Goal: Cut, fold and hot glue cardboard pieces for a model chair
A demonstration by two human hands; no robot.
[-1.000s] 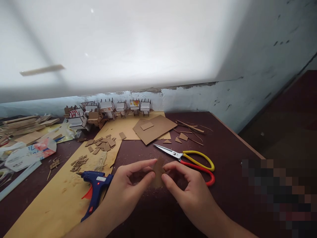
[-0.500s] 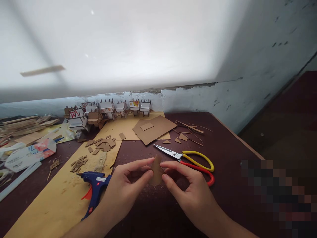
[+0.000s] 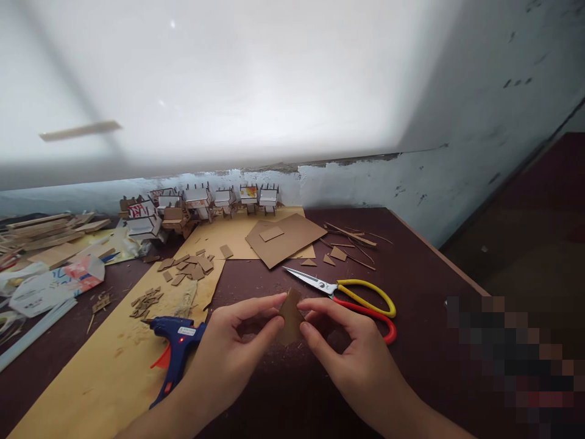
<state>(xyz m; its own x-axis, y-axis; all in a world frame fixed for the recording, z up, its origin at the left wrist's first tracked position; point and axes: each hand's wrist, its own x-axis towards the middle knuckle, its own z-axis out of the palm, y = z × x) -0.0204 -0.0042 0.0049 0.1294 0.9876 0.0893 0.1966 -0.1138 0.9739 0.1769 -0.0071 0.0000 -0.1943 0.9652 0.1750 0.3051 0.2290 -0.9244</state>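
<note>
A small brown cardboard piece [image 3: 290, 318] is held up between both hands above the dark table. My left hand [image 3: 242, 341] pinches its left edge between thumb and fingertips. On the other side, my right hand [image 3: 350, 341] grips the right edge the same way. Scissors [image 3: 361, 297] with one yellow and one red handle lie just behind my right hand, blades pointing left. A blue glue gun [image 3: 176, 341] with a lit red light rests beside my left forearm, partly hidden by it.
Yellow paper [image 3: 91, 372] bears cardboard pieces [image 3: 194, 265]. Behind lie a large cardboard sheet [image 3: 292, 238], thin strips [image 3: 361, 241] and small triangles. Miniature cardboard chairs [image 3: 196, 201] line the wall. Wood strips [image 3: 41, 228] are stacked at the left.
The cardboard piece has tilted slightly between my fingertips. Both hands keep nearly the same place and pinch.
</note>
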